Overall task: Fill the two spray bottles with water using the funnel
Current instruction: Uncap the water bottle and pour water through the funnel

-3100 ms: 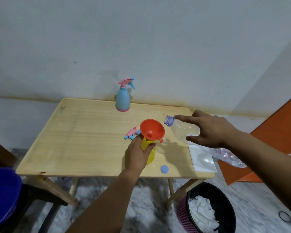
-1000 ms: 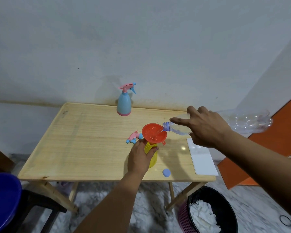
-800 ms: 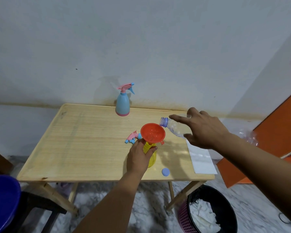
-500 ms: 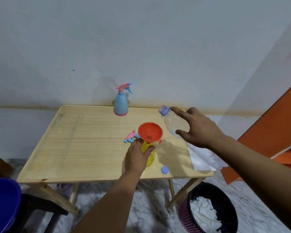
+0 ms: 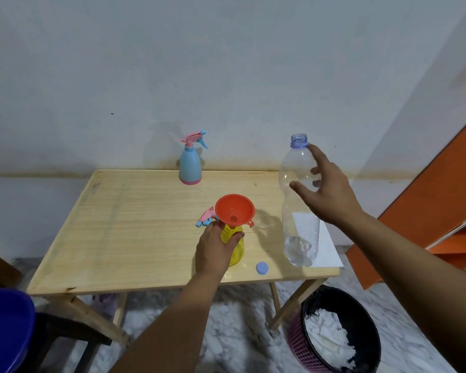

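Note:
A yellow spray bottle stands uncapped near the table's front, with an orange funnel seated in its neck. My left hand grips this bottle's body. Its pink-and-blue trigger head lies on the table just behind my fingers. A blue spray bottle with its trigger head on stands at the table's back edge. My right hand holds a clear plastic water bottle upright, to the right of the funnel; little water shows at its bottom. Its blue cap lies by the front edge.
The wooden folding table stands against a pale wall. A white sheet lies at its right front corner. On the floor are a black bin with white scraps, a blue tub at left and an orange board at right.
My right hand has swung the clear bottle from tipped over the funnel back to upright, away to the right. My left hand has kept its hold on the yellow bottle.

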